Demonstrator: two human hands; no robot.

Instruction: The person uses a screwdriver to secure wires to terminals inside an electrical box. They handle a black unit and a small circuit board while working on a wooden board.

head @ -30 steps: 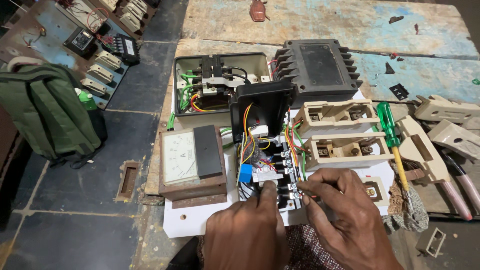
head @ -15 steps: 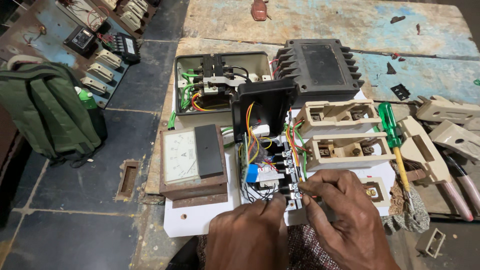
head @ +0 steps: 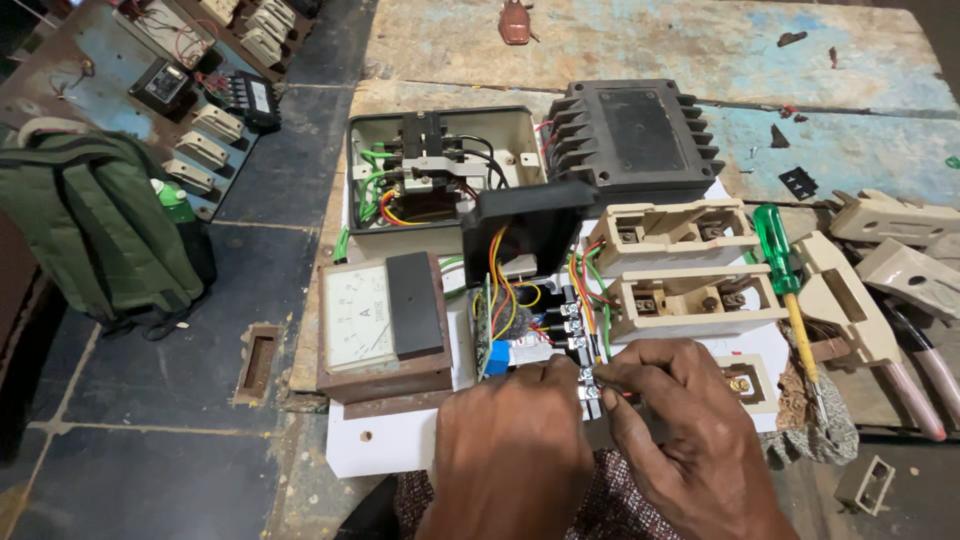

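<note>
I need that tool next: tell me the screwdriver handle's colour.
Translucent green; the screwdriver shows in the head view.

Left hand (head: 515, 450): fingers curled, knuckles touching the terminal block (head: 588, 385).
Right hand (head: 690, 440): fingertips pinched at the block's metal screws.
Wires (head: 505, 300): red, yellow, green, running from the black cover (head: 525, 225) down to the block.
Meter (head: 375, 320): left of the hands, on the white board (head: 385, 450).
Screwdriver (head: 785, 280): green-handled, right, untouched.
Backpack (head: 95, 230): green, far left on the floor.
</note>
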